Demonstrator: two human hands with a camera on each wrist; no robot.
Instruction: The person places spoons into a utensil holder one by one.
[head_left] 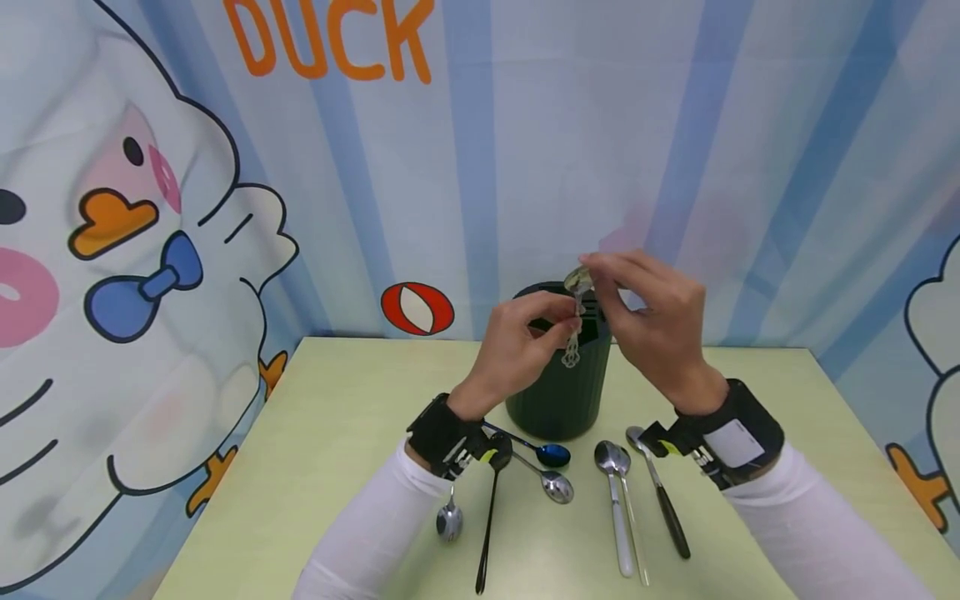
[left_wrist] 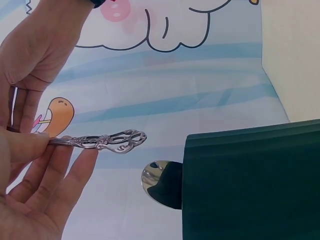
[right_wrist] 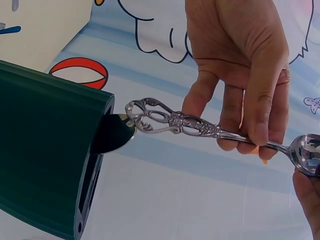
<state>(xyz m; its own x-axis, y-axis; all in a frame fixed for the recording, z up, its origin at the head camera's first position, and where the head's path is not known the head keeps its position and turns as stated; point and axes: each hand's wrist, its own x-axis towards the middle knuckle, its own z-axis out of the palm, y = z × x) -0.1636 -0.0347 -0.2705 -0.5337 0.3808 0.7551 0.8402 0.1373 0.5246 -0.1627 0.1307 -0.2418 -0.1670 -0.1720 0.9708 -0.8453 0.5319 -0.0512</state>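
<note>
My left hand (head_left: 525, 350) pinches a silver spoon (head_left: 578, 281) by its slim handle, between thumb and fingertips. The handle's openwork end (left_wrist: 122, 141) points down and the bowl (right_wrist: 306, 152) is uppermost. Fingertips of my right hand (head_left: 652, 317) grip the bowl's edge; in the right wrist view only a few of these fingers show at the edge. Both hands hold the spoon above and in front of a dark green ribbed container (head_left: 558, 408). From the container's mouth another spoon's metal bowl (left_wrist: 151, 177) sticks out, close to the handle's end.
On the table (head_left: 360, 400) lie a blue spoon (head_left: 553, 455), a silver spoon (head_left: 557, 487), a small spoon (head_left: 449, 522) and a long black spoon (head_left: 492, 500). Further right are two pale-handled spoons (head_left: 620, 533) and a black-handled one (head_left: 672, 517). A printed curtain (head_left: 525, 150) hangs behind.
</note>
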